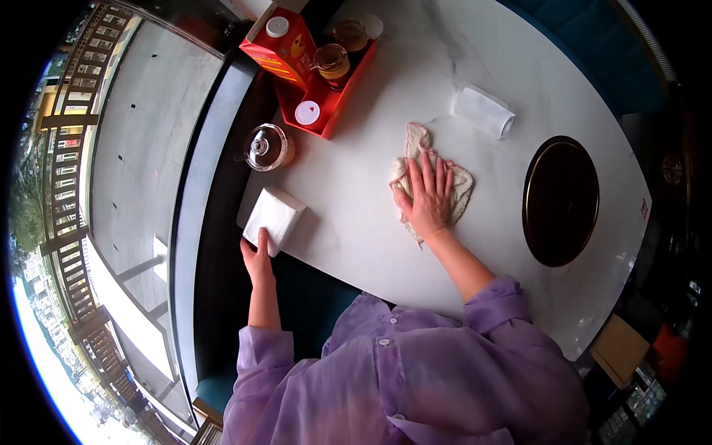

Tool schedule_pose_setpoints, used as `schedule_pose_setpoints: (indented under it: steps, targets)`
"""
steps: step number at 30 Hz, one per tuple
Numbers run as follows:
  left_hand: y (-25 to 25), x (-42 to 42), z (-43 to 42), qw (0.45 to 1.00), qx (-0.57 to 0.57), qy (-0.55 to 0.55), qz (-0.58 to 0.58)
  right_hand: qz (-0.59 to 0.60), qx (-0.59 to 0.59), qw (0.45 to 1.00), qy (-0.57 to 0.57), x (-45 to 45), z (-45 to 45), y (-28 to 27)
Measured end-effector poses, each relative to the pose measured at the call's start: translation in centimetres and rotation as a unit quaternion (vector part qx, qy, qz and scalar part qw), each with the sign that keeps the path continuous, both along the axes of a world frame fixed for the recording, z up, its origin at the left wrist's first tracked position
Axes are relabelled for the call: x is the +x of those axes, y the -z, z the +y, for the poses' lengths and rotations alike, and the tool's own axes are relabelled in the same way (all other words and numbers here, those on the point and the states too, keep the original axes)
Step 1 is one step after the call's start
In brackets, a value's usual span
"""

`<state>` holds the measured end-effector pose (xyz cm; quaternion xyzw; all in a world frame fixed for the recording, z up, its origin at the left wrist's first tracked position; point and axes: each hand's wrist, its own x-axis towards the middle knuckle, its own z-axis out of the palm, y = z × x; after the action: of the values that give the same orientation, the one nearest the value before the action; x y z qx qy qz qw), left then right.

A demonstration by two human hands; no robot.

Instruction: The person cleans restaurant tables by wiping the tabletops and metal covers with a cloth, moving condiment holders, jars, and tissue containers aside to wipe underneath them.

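My left hand (259, 259) grips a white pack of paper napkins (275, 216) at the table's near left edge, the thumb on top and the other fingers mostly hidden. Flat on a crumpled cream cloth (458, 187) with a reddish edge lies my right hand (430, 200), its fingers stretched out and pressing it onto the white marble-look table (348, 222). A white paper-like roll or sleeve (483, 111) rests just beyond the cloth.
A red tray (337, 111) at the back left holds a red carton (282, 48) and jars. Beside it stands a lidded glass pot (267, 147). To the right, a dark round plate with a gold rim (561, 200) is set in or on the table. A window runs along the left.
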<state>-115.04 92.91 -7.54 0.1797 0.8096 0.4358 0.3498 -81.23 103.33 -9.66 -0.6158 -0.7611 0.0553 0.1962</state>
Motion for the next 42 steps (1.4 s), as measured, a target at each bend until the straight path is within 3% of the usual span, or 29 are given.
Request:
schedule_pose_setpoints:
  steps: [4,7,9,12,14,15,18,22,24,26,28,31,33,36,40,42]
  targets:
    - [0.0,-0.6,0.2,0.999,-0.036,0.021,0.013,0.066,-0.067,0.97,-0.225,-5.4,-6.2,-0.5]
    - [-1.2,0.1,0.6,0.998,-0.058,0.014,-0.024,0.101,-0.003,0.909,-0.405,-9.2,-12.5,0.7]
    - [-1.7,0.1,0.8,0.996,-0.09,0.013,-0.028,0.112,-0.015,0.911,-0.397,-8.3,-12.5,1.0]
    - [-1.2,0.6,0.5,0.991,-0.109,-0.039,0.07,0.058,-0.036,0.944,-0.321,-2.0,-9.6,0.1]
    - [0.9,0.1,-1.0,0.955,0.002,0.013,0.296,0.035,-0.017,0.986,-0.163,4.5,-6.7,-0.2]
    - [-0.4,2.4,-0.5,0.935,0.078,0.053,0.343,0.011,-0.003,0.996,-0.083,8.0,-5.5,-0.2]
    - [-3.7,9.5,3.2,0.917,0.155,0.194,0.313,-0.038,0.016,0.995,0.088,15.7,-3.7,0.3]
    - [-4.5,18.1,11.7,0.843,0.223,0.393,0.293,-0.053,0.014,0.995,0.083,14.9,-5.3,0.8]
    - [-4.1,22.3,16.2,0.778,0.249,0.463,0.345,-0.039,0.004,0.999,0.031,12.7,-7.1,0.2]
    - [-4.2,26.4,19.6,0.768,0.224,0.488,0.35,-0.019,-0.018,0.996,-0.089,9.6,-9.9,-0.9]
    - [-4.4,29.7,22.4,0.715,0.125,0.571,0.383,0.052,-0.06,0.96,-0.269,6.8,-12.5,-0.5]
    - [-5.3,33.3,25.6,0.667,0.093,0.608,0.42,0.054,-0.058,0.921,-0.382,7.3,-9.6,-0.8]
    - [-5.1,34.6,26.9,0.61,0.052,0.656,0.442,0.055,-0.059,0.926,-0.368,8.9,-6.6,-0.2]
    - [-3.5,35.1,29.2,0.574,0.018,0.694,0.433,-0.01,-0.016,0.964,-0.267,12.9,0.9,0.5]
    - [-1.9,32.0,31.0,0.687,0.13,0.599,0.39,-0.078,0.029,0.986,-0.144,17.6,8.8,-0.3]
    - [-2.7,29.0,30.5,0.738,0.2,0.522,0.377,-0.053,0.044,0.992,-0.107,18.7,10.8,0.4]
